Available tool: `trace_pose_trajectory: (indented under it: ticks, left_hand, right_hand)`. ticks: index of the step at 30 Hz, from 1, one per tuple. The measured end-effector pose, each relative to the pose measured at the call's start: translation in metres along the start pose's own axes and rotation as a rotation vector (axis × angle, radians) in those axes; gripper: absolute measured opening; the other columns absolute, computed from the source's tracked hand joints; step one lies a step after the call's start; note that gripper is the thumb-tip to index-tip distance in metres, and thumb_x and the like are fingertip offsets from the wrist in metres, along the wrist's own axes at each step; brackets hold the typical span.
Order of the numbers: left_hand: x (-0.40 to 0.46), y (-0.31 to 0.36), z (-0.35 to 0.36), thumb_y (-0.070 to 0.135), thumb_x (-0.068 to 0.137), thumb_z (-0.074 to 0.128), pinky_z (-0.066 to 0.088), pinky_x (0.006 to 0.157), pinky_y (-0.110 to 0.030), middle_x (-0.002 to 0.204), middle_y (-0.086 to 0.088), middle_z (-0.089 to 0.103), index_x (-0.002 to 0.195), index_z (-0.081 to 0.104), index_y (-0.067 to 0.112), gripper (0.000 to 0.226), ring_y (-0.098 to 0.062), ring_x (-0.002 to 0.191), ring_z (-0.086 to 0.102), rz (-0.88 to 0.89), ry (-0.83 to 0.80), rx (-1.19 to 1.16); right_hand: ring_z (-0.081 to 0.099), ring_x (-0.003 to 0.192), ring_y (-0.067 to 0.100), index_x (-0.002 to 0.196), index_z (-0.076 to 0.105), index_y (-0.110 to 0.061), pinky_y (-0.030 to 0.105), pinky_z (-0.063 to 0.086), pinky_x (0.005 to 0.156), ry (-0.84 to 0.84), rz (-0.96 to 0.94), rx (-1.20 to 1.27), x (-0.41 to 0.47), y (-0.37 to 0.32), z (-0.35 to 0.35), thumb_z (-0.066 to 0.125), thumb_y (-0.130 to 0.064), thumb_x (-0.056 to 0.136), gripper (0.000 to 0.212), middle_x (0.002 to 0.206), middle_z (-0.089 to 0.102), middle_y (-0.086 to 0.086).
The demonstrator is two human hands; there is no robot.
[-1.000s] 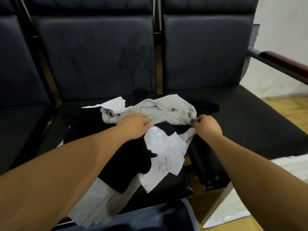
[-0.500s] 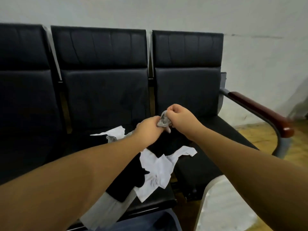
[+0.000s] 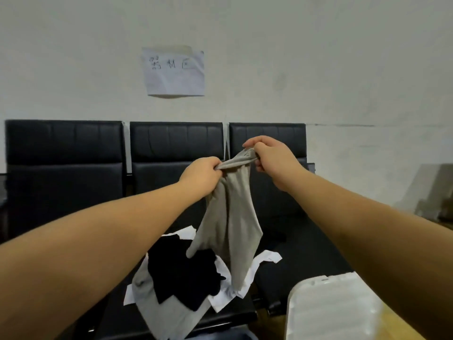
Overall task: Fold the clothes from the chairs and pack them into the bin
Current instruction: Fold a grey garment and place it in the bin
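backdrop: pale wall [image 3: 318,57], paper notice [image 3: 175,71], black chairs [image 3: 66,153].
left hand [image 3: 201,176], right hand [image 3: 272,157]: each pinches grey garment [image 3: 230,217], hanging above clothes pile [image 3: 186,273].
white bin [image 3: 328,307]: lower right.

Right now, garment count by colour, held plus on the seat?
Grey: 2, one held up by left hand and right hand, grey garment; one under the pile
Black: 1
White: 1 as far as I can tell
Total: 4

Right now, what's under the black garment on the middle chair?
Under the black garment white clothing shows at its edges, and a light grey piece sticks out at the front. Anything beneath its middle is covered.
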State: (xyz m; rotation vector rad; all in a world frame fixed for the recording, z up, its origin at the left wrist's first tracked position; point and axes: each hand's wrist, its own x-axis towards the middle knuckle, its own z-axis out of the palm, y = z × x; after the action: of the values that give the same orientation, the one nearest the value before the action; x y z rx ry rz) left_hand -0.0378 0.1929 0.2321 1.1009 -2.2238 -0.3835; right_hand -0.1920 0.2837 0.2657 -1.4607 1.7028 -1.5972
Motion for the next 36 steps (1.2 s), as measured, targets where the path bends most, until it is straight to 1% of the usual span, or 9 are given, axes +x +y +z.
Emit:
trace_pose_trajectory:
  ticks: [7, 11, 15, 18, 21, 23, 26, 31, 36]
  left_hand:
    - [-0.04, 0.046, -0.082, 0.019, 0.095, 0.053, 0.039, 0.058, -0.028, 0.086, 0.004, 0.062, 0.093, 0.065, 0.025, 0.014, -0.013, 0.078, 0.056, 0.051, 0.058, 0.058]
    - [-0.072, 0.048, -0.112, 0.027, 0.092, 0.06, 0.036, 0.056, -0.026, 0.087, 0.004, 0.062, 0.092, 0.065, 0.026, 0.005, -0.012, 0.076, 0.053, 0.019, 0.02, 0.165]
    - [-0.113, 0.039, -0.132, 0.032, 0.096, 0.059, 0.038, 0.057, -0.027, 0.091, -0.001, 0.064, 0.099, 0.067, 0.018, 0.016, -0.015, 0.077, 0.055, -0.047, -0.054, 0.247]
    - [-0.141, 0.036, -0.145, 0.031, 0.097, 0.057, 0.04, 0.06, -0.028, 0.093, -0.005, 0.065, 0.097, 0.067, 0.017, 0.017, -0.019, 0.082, 0.057, -0.081, -0.066, 0.21]
    - [-0.164, 0.036, -0.156, 0.027, 0.095, 0.059, 0.044, 0.069, -0.033, 0.093, -0.007, 0.066, 0.093, 0.068, 0.017, 0.014, -0.023, 0.088, 0.061, -0.126, -0.031, 0.041]
    - [-0.175, 0.034, -0.161, 0.022, 0.096, 0.058, 0.046, 0.075, -0.035, 0.095, -0.009, 0.068, 0.095, 0.069, 0.015, 0.014, -0.026, 0.09, 0.062, -0.17, -0.027, -0.131]
    - [-0.19, 0.032, -0.165, 0.019, 0.097, 0.056, 0.047, 0.075, -0.037, 0.096, -0.012, 0.068, 0.096, 0.071, 0.015, 0.015, -0.025, 0.087, 0.061, -0.246, -0.034, -0.316]
    - [-0.214, 0.042, -0.17, 0.018, 0.098, 0.054, 0.043, 0.071, -0.034, 0.09, -0.011, 0.064, 0.095, 0.071, 0.015, 0.017, -0.022, 0.081, 0.055, -0.247, -0.013, -0.317]
    - [-0.237, 0.049, -0.174, 0.017, 0.098, 0.053, 0.034, 0.058, -0.03, 0.081, -0.005, 0.058, 0.102, 0.07, 0.014, 0.017, -0.018, 0.07, 0.048, -0.236, 0.092, -0.213]
  right_hand:
    - [0.055, 0.08, 0.017, 0.088, 0.07, -0.025, 0.032, 0.052, 0.079, 0.096, -0.045, -0.004, -0.032, -0.07, -0.026, 0.038, -0.013, 0.1, 0.036, 0.091, 0.065, 0.001]
    - [0.055, 0.081, 0.019, 0.096, 0.07, -0.022, 0.037, 0.052, 0.083, 0.136, -0.064, -0.056, -0.056, -0.088, -0.032, 0.035, -0.009, 0.099, 0.038, 0.091, 0.063, -0.001]
    - [0.054, 0.081, 0.02, 0.101, 0.069, -0.022, 0.037, 0.053, 0.081, 0.158, -0.048, -0.065, -0.086, -0.101, -0.032, 0.033, -0.01, 0.099, 0.038, 0.092, 0.062, 0.0]
    - [0.059, 0.085, 0.019, 0.1, 0.069, -0.022, 0.04, 0.055, 0.088, 0.069, -0.026, -0.083, -0.107, -0.106, -0.032, 0.041, -0.011, 0.096, 0.031, 0.098, 0.065, 0.001]
    - [0.062, 0.1, 0.017, 0.116, 0.065, -0.02, 0.036, 0.054, 0.096, -0.099, -0.047, -0.157, -0.126, -0.11, -0.032, 0.056, -0.009, 0.092, 0.028, 0.111, 0.065, 0.001]
    - [0.061, 0.102, 0.017, 0.121, 0.063, -0.024, 0.03, 0.053, 0.091, -0.133, -0.097, -0.343, -0.136, -0.111, -0.034, 0.06, -0.009, 0.091, 0.033, 0.114, 0.063, -0.001]
    - [0.061, 0.093, 0.017, 0.115, 0.067, -0.022, 0.025, 0.049, 0.073, -0.117, -0.172, -0.53, -0.152, -0.115, -0.037, 0.058, -0.019, 0.095, 0.022, 0.105, 0.067, 0.0]
    - [0.053, 0.076, 0.017, 0.102, 0.065, -0.009, 0.029, 0.042, 0.065, -0.07, -0.187, -0.532, -0.177, -0.122, -0.04, 0.051, -0.023, 0.097, 0.02, 0.09, 0.063, 0.006]
    - [0.059, 0.086, 0.022, 0.108, 0.061, -0.005, 0.039, 0.057, 0.082, -0.123, -0.1, -0.343, -0.21, -0.137, -0.038, 0.047, -0.021, 0.099, 0.024, 0.095, 0.062, 0.007]
